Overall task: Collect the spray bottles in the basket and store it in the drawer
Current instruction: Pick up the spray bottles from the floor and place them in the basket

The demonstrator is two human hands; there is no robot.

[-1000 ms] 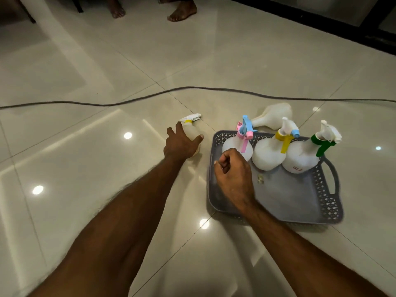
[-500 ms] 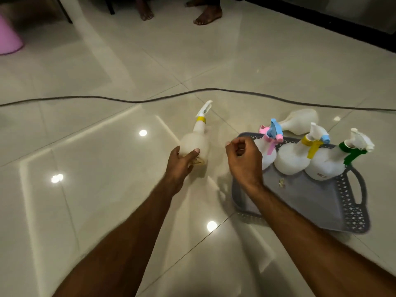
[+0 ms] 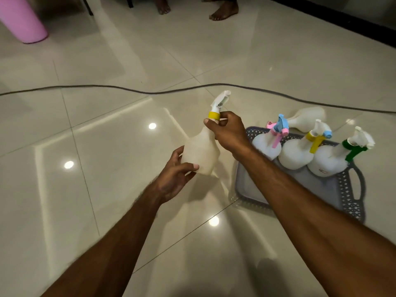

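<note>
Above the floor, left of the grey basket [image 3: 351, 196], I hold a white spray bottle with a yellow collar [image 3: 203, 151] in both hands. My left hand [image 3: 177, 174] grips its base; my right hand [image 3: 229, 131] is closed round its neck just under the collar. Three white bottles stand along the basket's far side: one with a pink and blue trigger [image 3: 270, 144], one with a yellow trigger [image 3: 300, 151], one with a green trigger [image 3: 334, 159]. Another white bottle [image 3: 308, 118] lies on the floor behind the basket.
A grey cable [image 3: 132, 90] runs across the tiled floor beyond the bottles. A pink bin [image 3: 23, 20] stands at the far left. A person's bare feet [image 3: 225, 11] and a chair leg are at the top edge.
My left hand lifted the yellow-collared bottle off the floor and tipped it upright. My right hand left the basket edge and took hold of the bottle's neck.
</note>
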